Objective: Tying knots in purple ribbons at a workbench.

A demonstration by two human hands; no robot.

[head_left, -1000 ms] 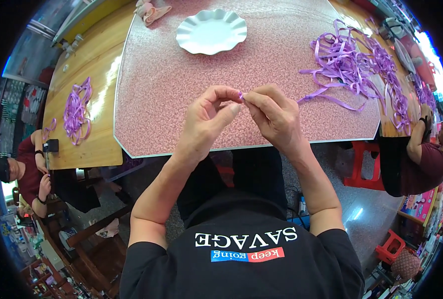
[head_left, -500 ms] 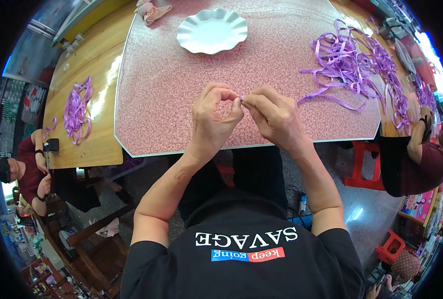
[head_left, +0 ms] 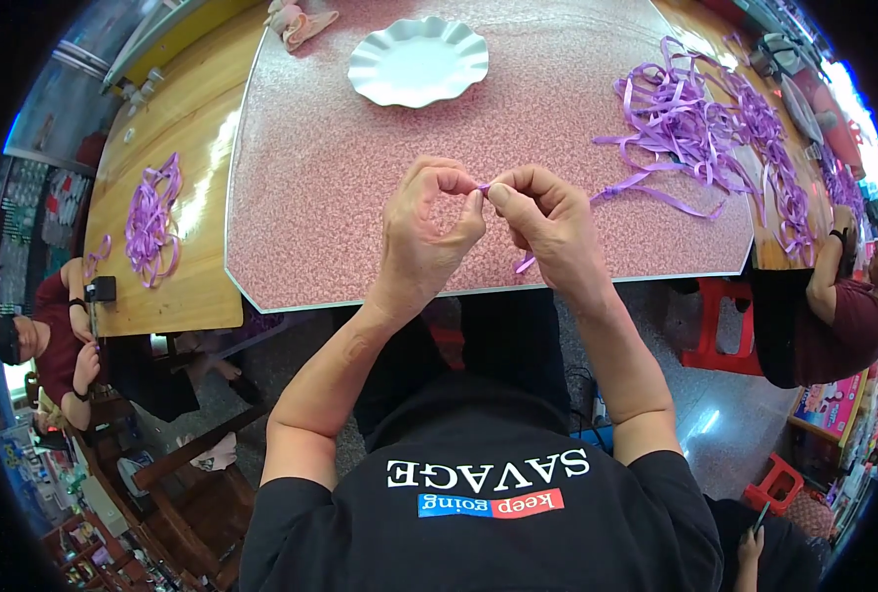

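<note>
Above the near part of the pink speckled tabletop (head_left: 360,247), both my hands pinch one purple ribbon (head_left: 485,187). My left hand (head_left: 424,222) grips it between thumb and forefinger, which form a ring. Thumb and fingers of my right hand (head_left: 552,222) close on the same ribbon just beside, fingertips almost meeting. A short tail of it shows below the right hand; the rest is hidden by the fingers. To the right lies a tangled pile of purple ribbon (head_left: 671,123), one strand reaching toward my right hand.
A white scalloped plate (head_left: 419,61) stands beyond my hands, with a crumpled pinkish cloth (head_left: 301,24) at its left. More purple ribbon (head_left: 151,222) lies on the wooden table at left. People sit at both sides. A red stool (head_left: 720,331) stands at right.
My right thumb has shifted over the ribbon and the hand has turned slightly. A ribbon tail now shows below the right hand. At lower right, another person's arm has come into view.
</note>
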